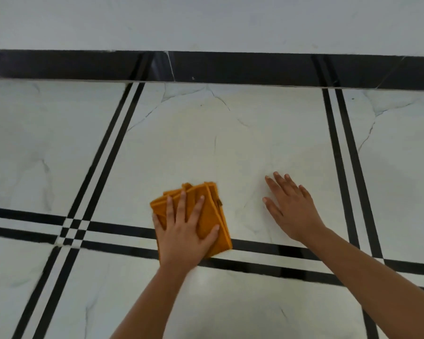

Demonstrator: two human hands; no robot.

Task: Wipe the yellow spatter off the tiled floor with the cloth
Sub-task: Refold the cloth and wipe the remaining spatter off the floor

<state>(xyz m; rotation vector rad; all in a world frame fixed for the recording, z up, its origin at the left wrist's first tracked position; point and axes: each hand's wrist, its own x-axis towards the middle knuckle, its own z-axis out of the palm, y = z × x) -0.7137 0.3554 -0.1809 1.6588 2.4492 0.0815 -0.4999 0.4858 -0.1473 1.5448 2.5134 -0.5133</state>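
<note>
A folded orange cloth lies flat on the white marble-look tiled floor, over the near black double stripe. My left hand presses down on it with fingers spread. My right hand rests flat on the bare tile to the right of the cloth, fingers apart, holding nothing. A faint yellowish smear shows at the cloth's near right corner and along the white line left of the cloth; no clear yellow spatter shows elsewhere on the tile.
Black double stripes border the tile on the left, right and near sides. A black skirting band runs along the foot of a pale wall at the far side.
</note>
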